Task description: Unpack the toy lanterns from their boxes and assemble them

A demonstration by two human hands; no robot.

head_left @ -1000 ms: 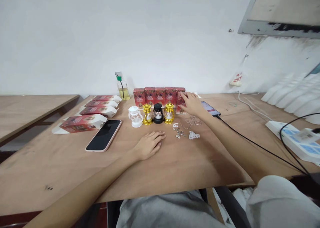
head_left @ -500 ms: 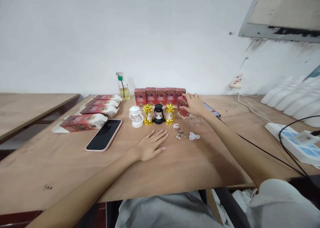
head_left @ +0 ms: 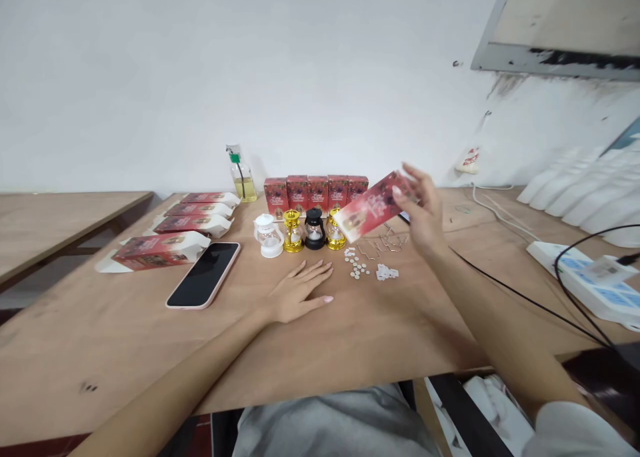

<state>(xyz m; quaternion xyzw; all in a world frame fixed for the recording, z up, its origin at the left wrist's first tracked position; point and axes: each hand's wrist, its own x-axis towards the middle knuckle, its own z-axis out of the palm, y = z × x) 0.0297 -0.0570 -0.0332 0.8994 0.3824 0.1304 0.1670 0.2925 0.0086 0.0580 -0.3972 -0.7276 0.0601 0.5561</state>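
Plywood bench (head_left: 350,337) under a bare white wall; one red box held up, the other hand flat.

Nearest, the left hand (head_left: 300,293) lies spread palm-down on the bench, holding nothing, with loose little discs (head_left: 358,267) just to its right and four toy lanterns (head_left: 314,229) just beyond its fingertips. Further off, the right hand (head_left: 425,210) pinches the red box (head_left: 370,207) by one end only, tilted in the air. Its free low end hangs close by the lanterns, so a careless swing might topple one. The end-grip looks slack, and a slip could scatter the discs below. Behind stands a row of boxes (head_left: 315,191).
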